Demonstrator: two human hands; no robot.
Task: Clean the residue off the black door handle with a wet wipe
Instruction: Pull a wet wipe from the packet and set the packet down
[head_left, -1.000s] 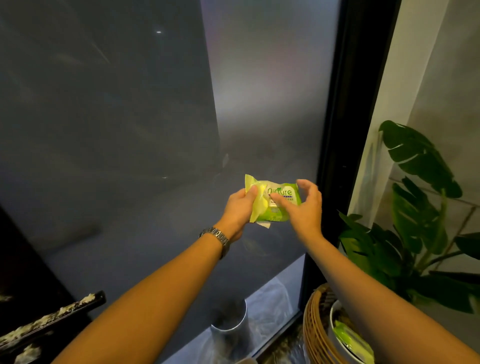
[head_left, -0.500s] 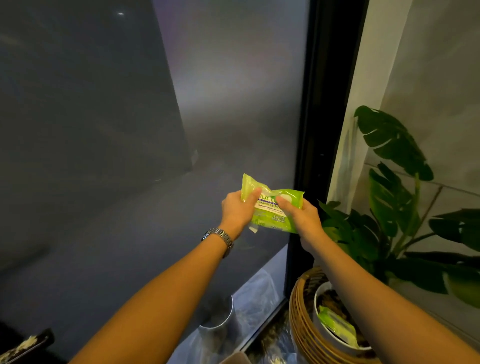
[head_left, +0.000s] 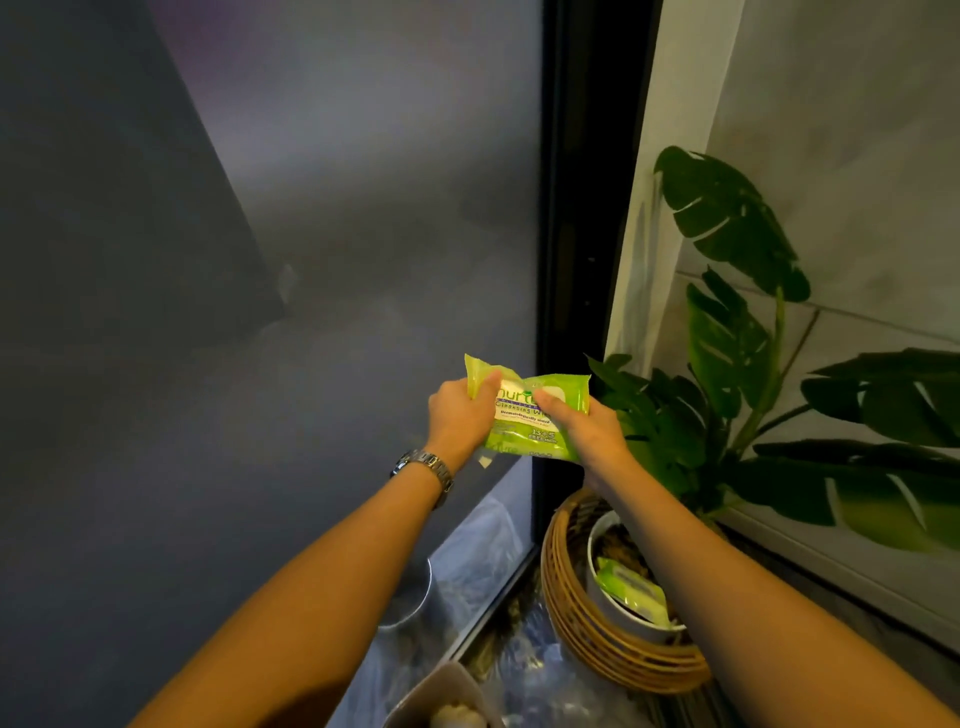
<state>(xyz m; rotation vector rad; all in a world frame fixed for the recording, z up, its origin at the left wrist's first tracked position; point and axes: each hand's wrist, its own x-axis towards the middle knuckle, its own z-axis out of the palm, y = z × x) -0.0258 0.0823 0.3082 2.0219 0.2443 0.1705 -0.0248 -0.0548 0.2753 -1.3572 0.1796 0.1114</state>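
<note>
Before the frosted glass door (head_left: 363, 260), both hands hold a green pack of wet wipes (head_left: 524, 428) between them. The left hand (head_left: 460, 415) grips its left end with curled fingers, and the right hand (head_left: 587, 423) holds the right side, thumb on the front label. Down at the right, a wicker basket (head_left: 569, 618) holds a white pot (head_left: 597, 584), and in this pot lies a second green pack (head_left: 631, 590)

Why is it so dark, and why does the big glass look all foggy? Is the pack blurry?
Head view: the light is dim, so the glass looks hazy grey; same head view: the pack, gripped by the left hand and right hand, is sharp and bright, its big print readable; head view again: the wide lens makes the frame lean a little.
</note>
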